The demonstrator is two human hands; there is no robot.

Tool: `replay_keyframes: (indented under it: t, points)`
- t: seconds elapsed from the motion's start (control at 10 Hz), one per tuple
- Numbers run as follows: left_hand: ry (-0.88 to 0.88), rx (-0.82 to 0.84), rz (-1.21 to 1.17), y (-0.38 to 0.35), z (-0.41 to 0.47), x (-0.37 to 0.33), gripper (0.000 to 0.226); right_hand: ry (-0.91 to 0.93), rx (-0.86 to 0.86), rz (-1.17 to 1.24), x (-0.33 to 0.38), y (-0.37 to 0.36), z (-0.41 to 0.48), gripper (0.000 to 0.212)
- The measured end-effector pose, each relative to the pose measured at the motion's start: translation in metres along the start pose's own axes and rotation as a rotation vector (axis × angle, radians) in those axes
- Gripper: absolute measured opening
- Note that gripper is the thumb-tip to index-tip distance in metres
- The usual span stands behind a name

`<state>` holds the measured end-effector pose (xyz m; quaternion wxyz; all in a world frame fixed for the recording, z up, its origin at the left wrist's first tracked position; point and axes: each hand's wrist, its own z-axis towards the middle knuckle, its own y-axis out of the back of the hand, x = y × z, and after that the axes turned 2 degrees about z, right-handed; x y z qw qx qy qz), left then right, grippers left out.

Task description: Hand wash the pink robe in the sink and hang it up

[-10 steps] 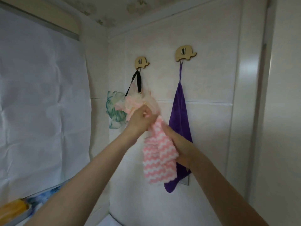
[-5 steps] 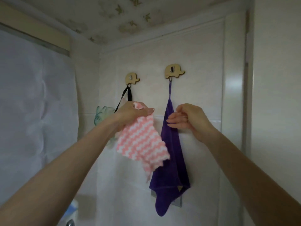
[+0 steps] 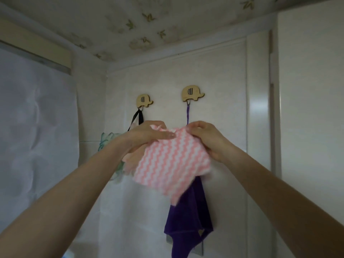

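Fingers [image 3: 163,135] of left hand [image 3: 147,135] clamp the pink robe [image 3: 171,164] at its top edge, centre frame; right hand [image 3: 208,140] pinches the other corner; half a second ago it was off the cloth, so now a two-handed spread, likely readying to hang; behind, purple towel [image 3: 188,216] on right elephant hook [image 3: 192,93]; left elephant hook [image 3: 144,100] carries black strap [image 3: 136,117]; pale wall panels; patterned ceiling [image 3: 149,25] at top.
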<state>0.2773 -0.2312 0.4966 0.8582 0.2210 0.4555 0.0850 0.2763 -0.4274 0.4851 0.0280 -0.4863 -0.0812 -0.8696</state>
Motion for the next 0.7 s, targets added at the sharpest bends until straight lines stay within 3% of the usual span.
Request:
replay_keyframes:
  t: [0.1,0.2,0.3,0.4,0.5,0.6,0.7]
  points:
    - [-0.003,-0.018,-0.263,0.013,0.008,0.004,0.024,0.121,0.143,-0.063,0.012,0.015,-0.002,0.016]
    - [-0.109,0.055,-0.374,0.028,0.021,-0.001,0.017,0.236,0.125,-0.288,0.028,0.026,0.008,0.016]
    - [-0.227,-0.156,0.068,0.026,0.055,-0.019,0.021,0.444,-0.227,-0.657,0.045,0.031,0.05,0.02]
    - [-0.252,-0.358,0.282,0.011,0.101,-0.036,0.028,0.53,-0.394,-0.982,0.061,0.033,0.088,0.021]
    - [-0.11,-0.383,0.519,-0.004,0.126,-0.029,0.023,0.466,-0.41,-1.296,0.059,0.027,0.096,0.024]
    - [0.082,-0.19,0.435,-0.018,0.109,-0.011,0.011,0.267,-0.236,-1.255,0.031,0.017,0.075,0.025]
    - [0.11,-0.027,0.294,-0.019,0.059,-0.006,0.003,0.076,-0.094,-1.055,0.012,0.022,0.015,0.031]
